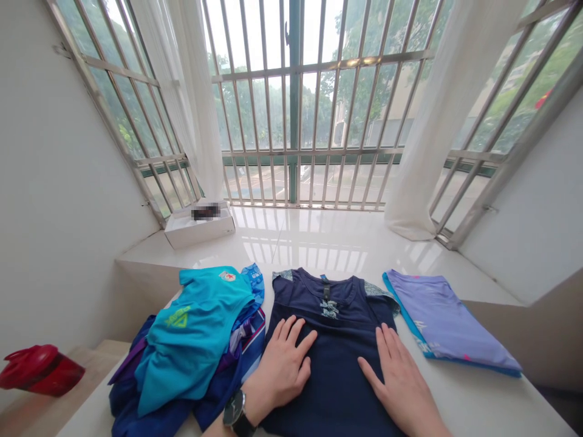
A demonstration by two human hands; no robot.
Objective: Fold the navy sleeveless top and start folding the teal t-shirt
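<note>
A navy shirt (pixel 337 364) with patterned shoulders and a small patterned bow at its neckline lies face up in front of me. Flat on its left side rests my left hand (pixel 289 358), fingers spread, with a black watch on the wrist. My right hand (pixel 398 373) lies on the shirt's right side, fingers stretched out and thumb apart. Neither hand grips the cloth. To the left is a loose heap of clothes topped by a turquoise shirt (pixel 195 328). On the right sits a folded lavender garment (pixel 450 321) over a blue one.
The clothes lie on a white tabletop (pixel 496 400) against a glossy window ledge (pixel 310 237). A white box (pixel 200 227) stands at the ledge's left. White curtains (pixel 423 194) hang before the barred window. A red container (pixel 43 370) is at the far left.
</note>
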